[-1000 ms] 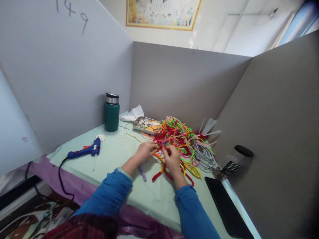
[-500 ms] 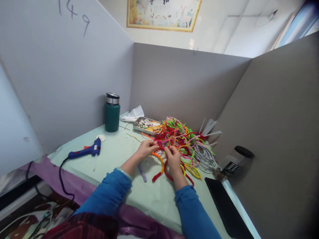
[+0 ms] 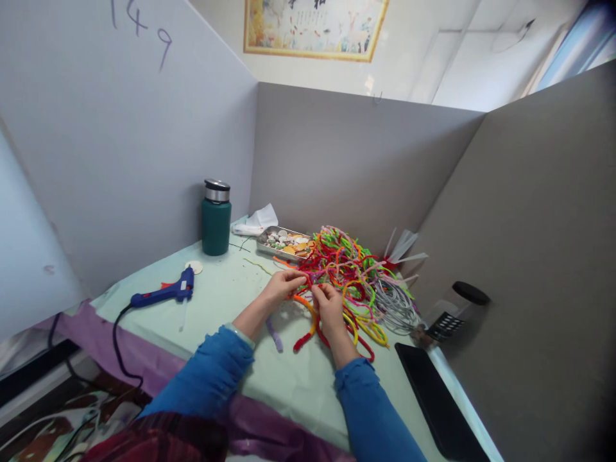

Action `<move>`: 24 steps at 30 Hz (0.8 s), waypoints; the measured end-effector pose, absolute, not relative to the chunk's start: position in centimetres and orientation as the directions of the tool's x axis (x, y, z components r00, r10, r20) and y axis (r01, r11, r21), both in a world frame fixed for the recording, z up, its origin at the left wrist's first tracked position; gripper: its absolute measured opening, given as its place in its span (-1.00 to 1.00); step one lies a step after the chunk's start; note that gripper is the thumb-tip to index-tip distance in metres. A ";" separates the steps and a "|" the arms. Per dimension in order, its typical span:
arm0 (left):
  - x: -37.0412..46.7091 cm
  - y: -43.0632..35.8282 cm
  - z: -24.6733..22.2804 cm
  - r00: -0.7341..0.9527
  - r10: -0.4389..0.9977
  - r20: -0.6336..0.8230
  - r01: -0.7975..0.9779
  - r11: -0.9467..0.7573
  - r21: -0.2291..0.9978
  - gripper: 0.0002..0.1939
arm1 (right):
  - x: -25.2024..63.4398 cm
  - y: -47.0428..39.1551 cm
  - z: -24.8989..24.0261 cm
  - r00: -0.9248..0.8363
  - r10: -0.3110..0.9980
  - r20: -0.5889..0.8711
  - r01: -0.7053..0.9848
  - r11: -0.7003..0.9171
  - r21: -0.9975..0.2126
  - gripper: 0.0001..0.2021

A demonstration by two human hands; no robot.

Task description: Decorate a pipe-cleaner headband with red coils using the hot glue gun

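The left hand (image 3: 283, 287) and right hand (image 3: 331, 308) pinch a red fuzzy stick (image 3: 308, 282). A bright pile (image 3: 342, 253) lies just past them.

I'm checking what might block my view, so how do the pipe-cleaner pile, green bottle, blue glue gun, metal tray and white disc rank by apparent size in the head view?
1. Pipe-cleaner pile
2. Green bottle
3. Blue glue gun and metal tray: too alike to rank
4. White disc
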State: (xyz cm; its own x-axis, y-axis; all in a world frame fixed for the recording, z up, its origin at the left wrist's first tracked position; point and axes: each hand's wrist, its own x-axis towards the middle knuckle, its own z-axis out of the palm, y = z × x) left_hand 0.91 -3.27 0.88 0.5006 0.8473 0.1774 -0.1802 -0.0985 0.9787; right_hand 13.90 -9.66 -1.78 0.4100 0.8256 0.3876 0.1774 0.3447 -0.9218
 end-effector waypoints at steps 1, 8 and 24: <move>0.8 -3.1 0.9 0.505 0.839 0.201 -0.139 -0.151 0.979 -0.54 | 14.3 -9.6 -1.9 0.419 0.808 0.413 0.235 0.343 -0.910 -0.77; 0.3 -2.6 0.5 0.490 0.694 0.528 0.299 -0.703 0.645 -0.72 | 15.1 -10.1 -1.3 0.318 0.713 0.625 0.619 0.343 -0.707 -0.82; 0.6 -3.8 0.5 0.631 0.580 0.515 0.403 -0.813 0.421 -0.86 | 14.9 -10.6 -0.9 0.211 0.673 0.709 0.733 0.370 -0.570 -0.88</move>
